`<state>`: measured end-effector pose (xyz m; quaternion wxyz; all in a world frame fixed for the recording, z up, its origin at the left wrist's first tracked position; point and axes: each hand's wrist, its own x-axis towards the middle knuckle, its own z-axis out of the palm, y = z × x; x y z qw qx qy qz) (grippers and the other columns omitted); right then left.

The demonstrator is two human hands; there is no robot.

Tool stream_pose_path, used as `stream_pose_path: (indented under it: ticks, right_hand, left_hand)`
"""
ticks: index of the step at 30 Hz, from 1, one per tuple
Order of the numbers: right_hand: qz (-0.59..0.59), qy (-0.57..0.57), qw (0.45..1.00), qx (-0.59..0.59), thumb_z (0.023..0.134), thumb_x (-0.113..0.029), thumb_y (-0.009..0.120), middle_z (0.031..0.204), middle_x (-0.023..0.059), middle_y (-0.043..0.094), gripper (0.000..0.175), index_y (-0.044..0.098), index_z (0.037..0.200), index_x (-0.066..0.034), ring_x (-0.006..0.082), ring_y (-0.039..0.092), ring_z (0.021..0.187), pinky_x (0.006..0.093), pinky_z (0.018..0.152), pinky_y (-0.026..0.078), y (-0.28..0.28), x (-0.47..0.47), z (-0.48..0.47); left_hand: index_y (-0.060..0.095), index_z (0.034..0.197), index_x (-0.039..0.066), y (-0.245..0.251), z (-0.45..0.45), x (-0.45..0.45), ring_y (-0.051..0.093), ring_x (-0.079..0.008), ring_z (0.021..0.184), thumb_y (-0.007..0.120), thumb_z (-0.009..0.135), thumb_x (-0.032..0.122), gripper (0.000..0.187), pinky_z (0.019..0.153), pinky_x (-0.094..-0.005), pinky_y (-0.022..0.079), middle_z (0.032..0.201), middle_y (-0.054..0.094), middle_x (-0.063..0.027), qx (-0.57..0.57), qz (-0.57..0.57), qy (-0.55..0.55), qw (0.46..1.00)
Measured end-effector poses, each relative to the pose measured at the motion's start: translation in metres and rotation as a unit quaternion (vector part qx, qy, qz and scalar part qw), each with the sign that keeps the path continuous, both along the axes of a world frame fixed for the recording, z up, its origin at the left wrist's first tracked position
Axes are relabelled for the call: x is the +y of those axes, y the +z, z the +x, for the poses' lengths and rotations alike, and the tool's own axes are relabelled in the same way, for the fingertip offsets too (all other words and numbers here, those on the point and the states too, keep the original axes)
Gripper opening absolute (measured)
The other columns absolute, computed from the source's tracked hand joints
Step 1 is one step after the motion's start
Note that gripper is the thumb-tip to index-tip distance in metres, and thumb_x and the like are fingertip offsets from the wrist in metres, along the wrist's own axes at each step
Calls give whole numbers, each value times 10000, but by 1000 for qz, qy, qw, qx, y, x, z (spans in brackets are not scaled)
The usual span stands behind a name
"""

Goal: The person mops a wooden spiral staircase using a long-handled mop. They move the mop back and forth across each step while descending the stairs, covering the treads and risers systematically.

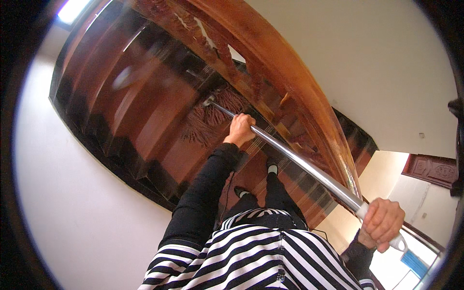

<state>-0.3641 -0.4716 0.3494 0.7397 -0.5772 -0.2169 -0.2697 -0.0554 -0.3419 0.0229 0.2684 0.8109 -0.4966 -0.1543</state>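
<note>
A string mop with a metal handle [304,163] slants across the view from lower right to upper middle. My left hand [241,128] is closed around the handle's lower part. The white plastic grip at its top end is in my right hand [384,223], and a hanging loop [401,243] sticks out past that fist. The brown mop strands [208,117] lie spread over a reddish-brown stair tread [168,125], close to the foot of the railing.
Polished reddish-brown stairs [145,116] with black skirting run along a white wall [83,163] on the left. A glossy wooden handrail [301,69] with carved balusters [255,78] curves along the right. My shoes [272,163] stand on a step below the mop head.
</note>
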Motion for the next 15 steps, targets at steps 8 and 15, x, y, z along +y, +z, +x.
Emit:
stream_pose_path:
  ticks: [8, 15]
  right_hand:
    - [-29, 75, 995, -61, 748, -79, 705, 487, 57, 530, 283, 516, 539, -55, 147, 484, 375, 255, 423, 411, -39, -8, 11]
    - [-3, -69, 998, -3, 837, -166, 635, 469, 24, 520, 345, 494, 537, -72, 127, 468, 366, 270, 462, 424, -50, 19, 0]
  left_hand:
    - [570, 667, 92, -49, 5, 5, 508, -292, 853, 661, 526, 71, 169, 767, -374, 377, 751, 532, -67, -25, 0, 2, 1000]
    - [550, 675, 62, -64, 14, 15, 513, -314, 795, 644, 532, 45, 172, 734, -388, 400, 726, 553, -79, 13, 7, -36, 999]
